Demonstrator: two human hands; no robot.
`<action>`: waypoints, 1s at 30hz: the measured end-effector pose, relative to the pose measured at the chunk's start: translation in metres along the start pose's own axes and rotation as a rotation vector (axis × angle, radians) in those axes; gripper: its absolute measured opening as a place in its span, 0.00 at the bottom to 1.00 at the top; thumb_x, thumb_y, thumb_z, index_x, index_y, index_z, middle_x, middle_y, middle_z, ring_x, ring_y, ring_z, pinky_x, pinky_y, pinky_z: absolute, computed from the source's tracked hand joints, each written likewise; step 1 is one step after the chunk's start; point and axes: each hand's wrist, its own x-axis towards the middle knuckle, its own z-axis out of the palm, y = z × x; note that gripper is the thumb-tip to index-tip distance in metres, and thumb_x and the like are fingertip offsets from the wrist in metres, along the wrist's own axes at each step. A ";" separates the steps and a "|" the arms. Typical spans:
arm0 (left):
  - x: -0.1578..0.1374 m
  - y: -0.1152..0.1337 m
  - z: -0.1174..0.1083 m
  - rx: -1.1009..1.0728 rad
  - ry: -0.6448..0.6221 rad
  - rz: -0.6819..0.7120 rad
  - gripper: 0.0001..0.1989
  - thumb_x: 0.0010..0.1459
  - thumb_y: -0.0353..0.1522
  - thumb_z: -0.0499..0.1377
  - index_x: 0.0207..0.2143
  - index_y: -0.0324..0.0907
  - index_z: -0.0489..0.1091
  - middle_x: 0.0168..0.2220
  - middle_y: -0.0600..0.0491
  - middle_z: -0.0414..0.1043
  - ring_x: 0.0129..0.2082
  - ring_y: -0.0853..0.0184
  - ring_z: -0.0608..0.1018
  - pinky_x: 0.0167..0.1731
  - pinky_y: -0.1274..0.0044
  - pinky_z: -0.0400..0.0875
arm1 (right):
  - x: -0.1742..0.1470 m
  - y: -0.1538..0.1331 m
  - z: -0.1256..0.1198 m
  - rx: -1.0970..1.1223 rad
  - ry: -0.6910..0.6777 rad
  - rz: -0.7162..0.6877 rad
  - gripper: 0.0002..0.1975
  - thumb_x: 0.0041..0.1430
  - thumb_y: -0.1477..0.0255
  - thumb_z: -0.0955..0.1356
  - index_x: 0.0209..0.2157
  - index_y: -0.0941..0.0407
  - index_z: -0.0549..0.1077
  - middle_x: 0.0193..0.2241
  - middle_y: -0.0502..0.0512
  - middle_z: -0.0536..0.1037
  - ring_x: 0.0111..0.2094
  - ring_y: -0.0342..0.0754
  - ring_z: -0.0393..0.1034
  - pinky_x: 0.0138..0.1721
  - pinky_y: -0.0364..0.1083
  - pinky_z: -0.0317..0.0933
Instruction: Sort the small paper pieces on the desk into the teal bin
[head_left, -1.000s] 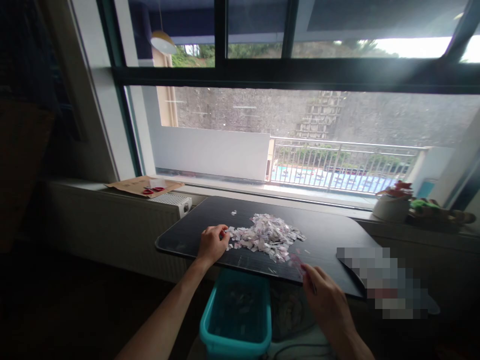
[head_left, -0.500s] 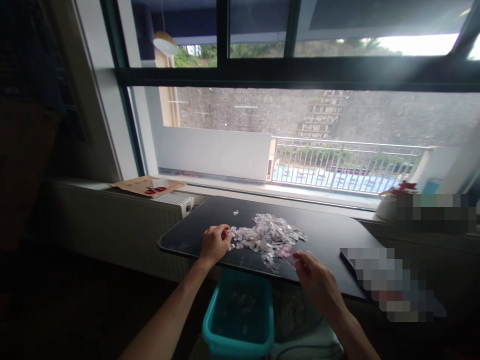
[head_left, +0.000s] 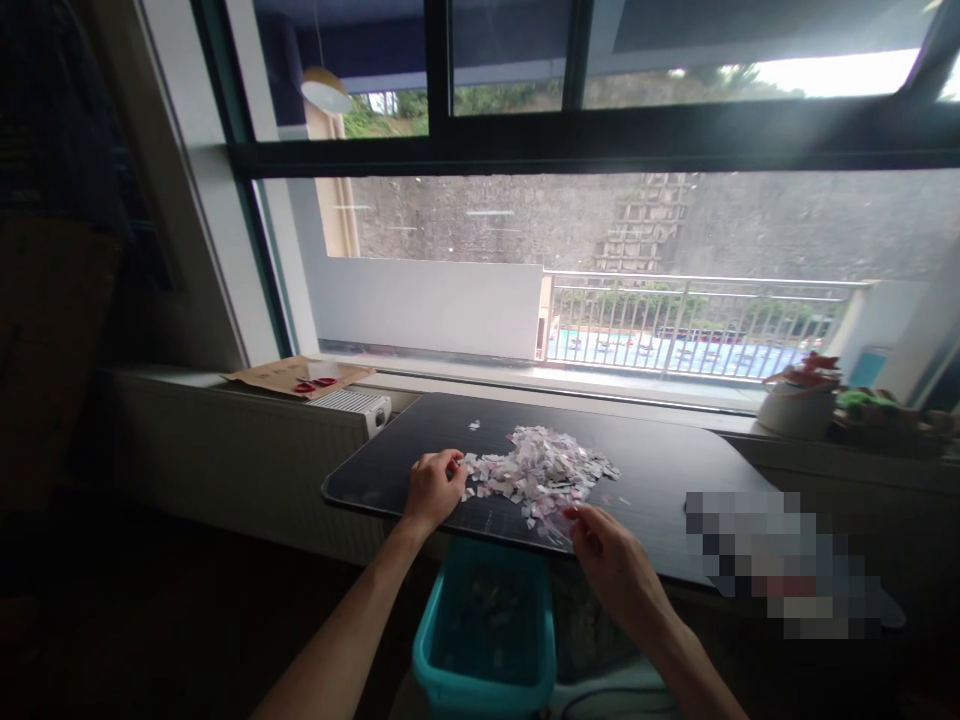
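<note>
A heap of small white and pinkish paper-like pieces (head_left: 551,465) lies on the dark table (head_left: 652,460). At the heap's left end rests my left hand (head_left: 435,490), its fingers curled together by the nearest pieces. Whatever those fingers hold, if anything, is too small to make out. My right hand (head_left: 613,560) is at the heap's front right edge, thumb and fingertips pinched beside some clear pinkish pieces. I cannot tell what is in that pinch. Below the table's front edge stands a turquoise bin (head_left: 484,680) with scraps at its bottom.
Red-handled scissors (head_left: 315,384) lie on a brown paper sheet (head_left: 259,375) on the sill at left, above a radiator (head_left: 352,404). A blurred-out object (head_left: 787,565) lies at the table's right end. A white pot (head_left: 795,408) stands by the window.
My right hand has moved left, closer to the front of the heap. My left hand stays by the heap's left end. The view has shifted slightly.
</note>
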 end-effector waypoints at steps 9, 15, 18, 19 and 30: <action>-0.001 0.001 -0.002 0.009 -0.001 -0.009 0.07 0.54 0.31 0.57 0.36 0.43 0.72 0.29 0.53 0.75 0.37 0.61 0.75 0.41 0.71 0.67 | -0.004 0.014 -0.005 -0.088 0.011 0.037 0.15 0.59 0.72 0.58 0.42 0.54 0.73 0.33 0.53 0.79 0.29 0.46 0.73 0.30 0.42 0.63; 0.000 0.002 -0.002 0.006 -0.001 -0.015 0.07 0.54 0.30 0.57 0.35 0.43 0.72 0.29 0.53 0.75 0.37 0.61 0.75 0.41 0.71 0.67 | -0.011 0.016 -0.011 -0.121 0.068 0.074 0.13 0.59 0.72 0.59 0.40 0.53 0.74 0.36 0.53 0.80 0.27 0.45 0.74 0.27 0.41 0.63; 0.000 0.002 -0.002 0.002 0.004 -0.022 0.07 0.54 0.31 0.57 0.35 0.44 0.72 0.29 0.53 0.75 0.38 0.61 0.75 0.41 0.71 0.67 | -0.019 0.013 -0.010 -0.094 0.074 0.085 0.13 0.59 0.71 0.59 0.39 0.53 0.74 0.35 0.53 0.80 0.27 0.45 0.74 0.27 0.41 0.63; 0.000 0.002 -0.002 0.001 0.005 -0.023 0.07 0.54 0.31 0.57 0.35 0.44 0.72 0.29 0.53 0.75 0.38 0.61 0.75 0.41 0.71 0.67 | -0.021 0.011 -0.008 -0.068 0.068 0.073 0.13 0.60 0.71 0.59 0.38 0.54 0.74 0.35 0.53 0.79 0.27 0.45 0.74 0.27 0.41 0.64; 0.000 0.001 -0.001 0.001 0.002 -0.021 0.07 0.54 0.30 0.57 0.35 0.43 0.73 0.30 0.52 0.75 0.37 0.61 0.74 0.41 0.71 0.67 | -0.018 0.000 0.003 0.028 0.007 0.052 0.14 0.61 0.71 0.58 0.40 0.55 0.73 0.35 0.55 0.78 0.28 0.45 0.73 0.28 0.41 0.64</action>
